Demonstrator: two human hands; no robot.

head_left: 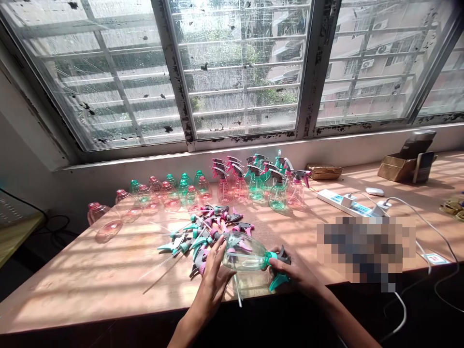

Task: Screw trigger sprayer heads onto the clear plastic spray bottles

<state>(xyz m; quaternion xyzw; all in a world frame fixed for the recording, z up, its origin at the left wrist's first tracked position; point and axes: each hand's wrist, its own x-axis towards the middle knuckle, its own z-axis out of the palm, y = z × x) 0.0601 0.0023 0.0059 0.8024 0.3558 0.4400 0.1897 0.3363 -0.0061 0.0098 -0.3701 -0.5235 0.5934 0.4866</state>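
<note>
A clear green-tinted spray bottle (246, 255) lies on its side near the front edge of the wooden table (90, 280). My left hand (216, 273) grips its body. My right hand (293, 270) is closed round the teal and grey trigger head (279, 268) on the bottle's neck. Just behind the bottle lies a heap of loose trigger heads (206, 229) in pink, teal and grey, with their thin dip tubes sticking out.
Several capless pink and green bottles (163, 193) stand at the back left. Finished bottles with triggers (261, 181) stand at the back middle. A white power strip (348, 203) with cables, a cardboard box (398, 166) and a blurred patch sit to the right. Barred windows run behind.
</note>
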